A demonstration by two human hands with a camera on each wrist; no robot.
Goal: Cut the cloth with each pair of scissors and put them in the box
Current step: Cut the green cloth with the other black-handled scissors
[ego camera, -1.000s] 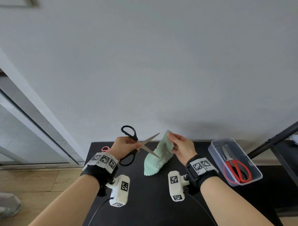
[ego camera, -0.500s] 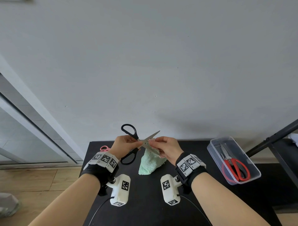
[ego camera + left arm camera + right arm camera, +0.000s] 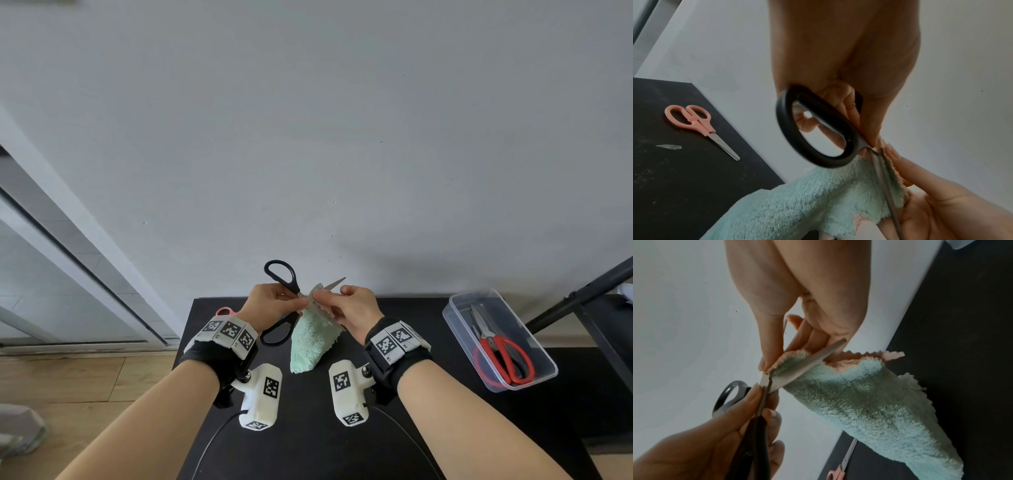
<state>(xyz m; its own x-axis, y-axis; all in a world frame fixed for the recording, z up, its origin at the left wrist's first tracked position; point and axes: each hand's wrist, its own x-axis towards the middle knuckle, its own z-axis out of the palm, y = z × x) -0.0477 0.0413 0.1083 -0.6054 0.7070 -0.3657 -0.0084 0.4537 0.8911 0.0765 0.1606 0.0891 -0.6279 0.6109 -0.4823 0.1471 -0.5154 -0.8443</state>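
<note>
My left hand [image 3: 274,303] grips the black-handled scissors [image 3: 290,279] with the blades spread. The top edge of the mint-green cloth [image 3: 308,342] sits between the blades near the pivot. My right hand [image 3: 339,305] pinches that edge beside the blades, and the rest of the cloth hangs down towards the black table [image 3: 308,445]. The left wrist view shows the black handle loop [image 3: 785,129] and the cloth [image 3: 797,203] below it. One blade [image 3: 807,363] crosses the cloth [image 3: 869,402] in the right wrist view. A clear plastic box [image 3: 529,330] at the right holds red scissors [image 3: 503,356].
Pink scissors [image 3: 224,311] lie shut on the table's far left corner, also seen from the left wrist as pink scissors [image 3: 696,123]. A grey wall stands just behind the table. A black metal frame [image 3: 582,298] rises at the right.
My right hand has carried the cloth's top edge leftward, from beside the blade tips to between the spread blades. The left hand with the scissors has barely moved.
</note>
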